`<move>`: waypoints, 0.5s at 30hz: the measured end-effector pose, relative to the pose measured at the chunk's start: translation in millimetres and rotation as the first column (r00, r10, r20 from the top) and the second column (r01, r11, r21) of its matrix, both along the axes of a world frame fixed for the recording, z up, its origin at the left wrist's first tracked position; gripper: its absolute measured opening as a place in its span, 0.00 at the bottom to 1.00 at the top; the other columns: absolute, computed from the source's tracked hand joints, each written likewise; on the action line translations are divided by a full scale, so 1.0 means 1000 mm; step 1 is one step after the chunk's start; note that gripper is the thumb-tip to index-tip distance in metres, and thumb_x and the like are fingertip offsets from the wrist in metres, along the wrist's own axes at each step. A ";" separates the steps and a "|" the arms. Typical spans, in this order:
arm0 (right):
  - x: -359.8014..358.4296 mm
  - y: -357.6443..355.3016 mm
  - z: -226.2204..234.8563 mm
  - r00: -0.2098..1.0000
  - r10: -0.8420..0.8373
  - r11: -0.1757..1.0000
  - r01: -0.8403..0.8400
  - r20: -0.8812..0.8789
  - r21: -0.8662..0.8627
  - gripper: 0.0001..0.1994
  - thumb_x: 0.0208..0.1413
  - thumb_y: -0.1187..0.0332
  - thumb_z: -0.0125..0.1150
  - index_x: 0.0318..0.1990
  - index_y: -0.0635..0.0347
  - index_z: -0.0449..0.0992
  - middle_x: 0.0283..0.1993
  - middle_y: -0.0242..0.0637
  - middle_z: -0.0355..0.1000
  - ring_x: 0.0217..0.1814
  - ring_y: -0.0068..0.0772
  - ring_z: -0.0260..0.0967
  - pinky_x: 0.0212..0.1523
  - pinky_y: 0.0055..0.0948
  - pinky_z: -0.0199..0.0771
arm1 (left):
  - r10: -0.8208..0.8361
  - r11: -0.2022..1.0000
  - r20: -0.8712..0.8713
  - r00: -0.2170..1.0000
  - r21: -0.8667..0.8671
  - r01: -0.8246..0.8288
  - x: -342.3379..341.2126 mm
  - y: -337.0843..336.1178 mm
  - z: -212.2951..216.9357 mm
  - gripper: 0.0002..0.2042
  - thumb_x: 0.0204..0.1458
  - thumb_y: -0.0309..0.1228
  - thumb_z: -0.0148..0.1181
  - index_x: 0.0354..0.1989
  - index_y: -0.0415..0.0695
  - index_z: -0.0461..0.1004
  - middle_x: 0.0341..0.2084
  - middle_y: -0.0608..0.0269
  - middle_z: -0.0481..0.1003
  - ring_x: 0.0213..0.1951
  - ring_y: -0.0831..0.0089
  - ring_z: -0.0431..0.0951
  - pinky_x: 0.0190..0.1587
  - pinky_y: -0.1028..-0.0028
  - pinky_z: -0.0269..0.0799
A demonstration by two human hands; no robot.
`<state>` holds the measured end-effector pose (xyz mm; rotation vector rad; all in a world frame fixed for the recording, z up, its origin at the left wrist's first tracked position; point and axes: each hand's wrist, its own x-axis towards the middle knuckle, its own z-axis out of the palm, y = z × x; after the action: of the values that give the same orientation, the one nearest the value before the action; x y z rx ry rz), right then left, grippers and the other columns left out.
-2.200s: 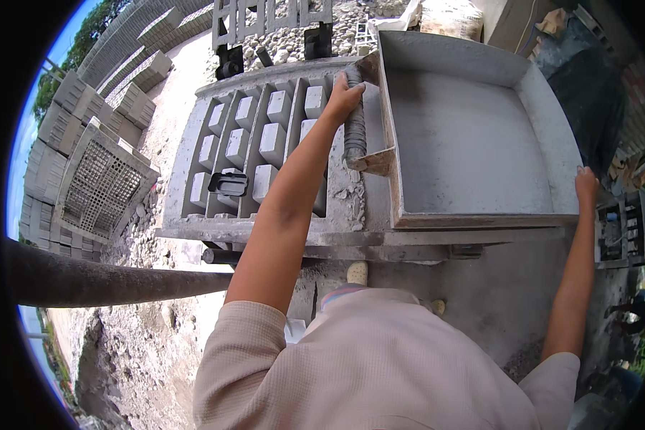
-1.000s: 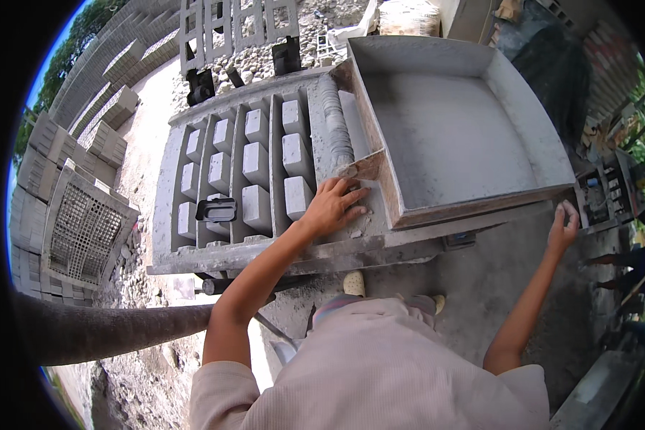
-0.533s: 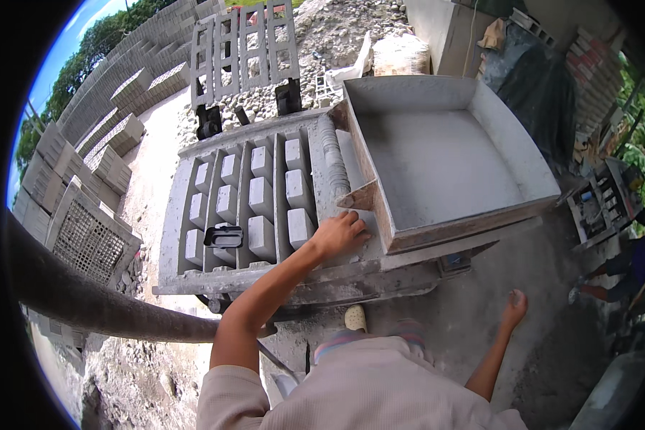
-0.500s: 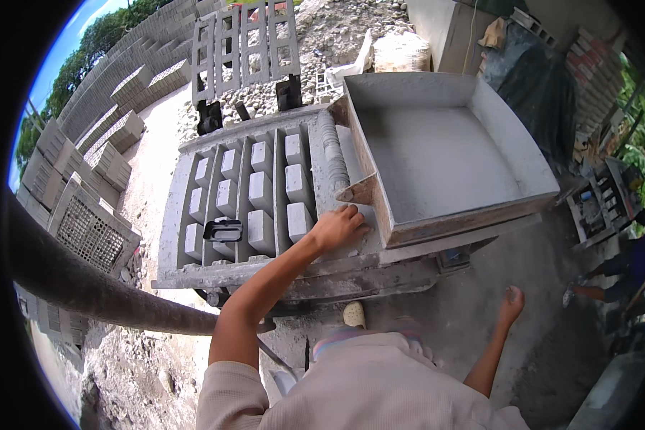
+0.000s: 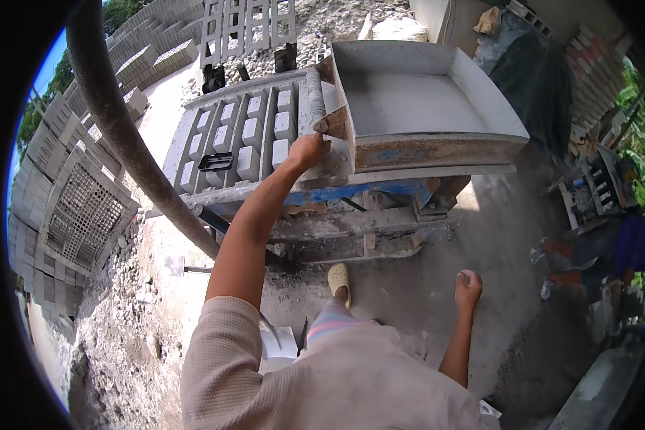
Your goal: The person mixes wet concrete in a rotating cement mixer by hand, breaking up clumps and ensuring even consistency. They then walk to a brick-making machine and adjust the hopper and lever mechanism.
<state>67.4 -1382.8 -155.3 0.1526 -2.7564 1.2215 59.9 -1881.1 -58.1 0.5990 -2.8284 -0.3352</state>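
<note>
My left hand (image 5: 309, 151) rests with fingers curled at the near edge of a grey block mould (image 5: 174, 166), just below the end of a ridged round bar (image 5: 314, 97). What its fingers close on, if anything, is hidden. To the right of the bar sits a wide shallow metal box (image 5: 437, 153), coated in grey dust. Rows of rectangular cores (image 5: 249, 163) stand between the mould's dividers, and a small black frame (image 5: 216, 162) lies across them. My right hand (image 5: 469, 289) hangs low at the right, loosely curled with nothing visible in it.
A long thick pole (image 5: 125, 132) slants past my left arm. Left of it lean a perforated grate (image 5: 86, 211) and stacked concrete blocks (image 5: 150, 63). Another person's legs (image 5: 562, 263) are at right, near a metal mould (image 5: 596, 188). My foot in a cream clog (image 5: 339, 279) is below the machine.
The long pole has swung up from low at the left to a steep slant. My view has shifted, showing more of the machine's front. My left hand stays beside the bar's end.
</note>
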 end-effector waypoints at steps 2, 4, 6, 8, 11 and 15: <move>0.014 0.012 -0.005 0.998 0.044 0.998 -0.045 0.039 0.033 0.07 0.44 0.71 0.56 0.31 0.64 0.72 0.36 0.43 0.69 0.42 0.42 0.64 0.45 0.34 0.62 | 0.248 0.953 -0.295 0.923 0.244 -0.178 0.014 -0.003 0.001 0.19 0.46 0.44 0.51 0.19 0.37 0.71 0.22 0.47 0.73 0.24 0.55 0.74 0.28 0.64 0.68; 0.030 0.021 -0.008 0.987 0.032 0.999 -0.030 0.160 -0.017 0.08 0.45 0.71 0.55 0.32 0.65 0.72 0.37 0.42 0.69 0.40 0.39 0.66 0.44 0.30 0.63 | 0.507 0.265 -0.230 0.831 0.959 0.104 0.032 0.016 0.017 0.15 0.49 0.40 0.51 0.15 0.46 0.64 0.08 0.71 0.60 0.09 0.79 0.59 0.10 0.78 0.51; 0.031 0.025 -0.023 0.967 0.047 0.989 -0.009 0.251 -0.151 0.08 0.46 0.71 0.55 0.33 0.65 0.72 0.34 0.37 0.69 0.38 0.31 0.64 0.42 0.26 0.62 | 0.652 -0.222 -0.096 0.752 0.925 0.310 0.061 0.037 0.033 0.14 0.50 0.40 0.49 0.15 0.50 0.61 0.07 0.72 0.57 0.08 0.79 0.55 0.09 0.80 0.47; 0.040 0.015 -0.026 0.937 0.085 0.952 0.024 0.338 -0.306 0.08 0.47 0.71 0.54 0.33 0.66 0.71 0.32 0.31 0.68 0.35 0.24 0.63 0.40 0.22 0.61 | 0.387 -0.697 -0.183 0.904 0.585 0.416 0.104 0.019 0.014 0.15 0.51 0.43 0.47 0.18 0.49 0.61 0.11 0.72 0.58 0.10 0.80 0.54 0.10 0.80 0.48; 0.047 -0.009 -0.005 0.914 0.183 0.905 -0.014 0.362 -0.424 0.07 0.47 0.71 0.54 0.33 0.65 0.72 0.29 0.27 0.67 0.32 0.19 0.60 0.36 0.18 0.60 | 0.414 -0.860 -0.315 0.854 0.173 0.480 0.162 0.068 0.006 0.15 0.55 0.41 0.41 0.19 0.47 0.61 0.15 0.71 0.59 0.16 0.79 0.58 0.14 0.80 0.51; 0.065 -0.044 0.002 0.842 0.325 0.860 -0.073 0.430 -0.506 0.07 0.47 0.71 0.54 0.33 0.65 0.72 0.29 0.27 0.67 0.32 0.18 0.60 0.35 0.17 0.59 | 0.452 -0.881 -0.217 0.865 0.046 0.472 0.252 0.119 -0.015 0.17 0.56 0.43 0.38 0.22 0.44 0.62 0.17 0.68 0.60 0.17 0.78 0.58 0.13 0.81 0.51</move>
<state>132.6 -1427.0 -153.0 0.0900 -2.7687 2.2458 312.2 -1762.0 -73.2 -0.0098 0.2163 -3.0778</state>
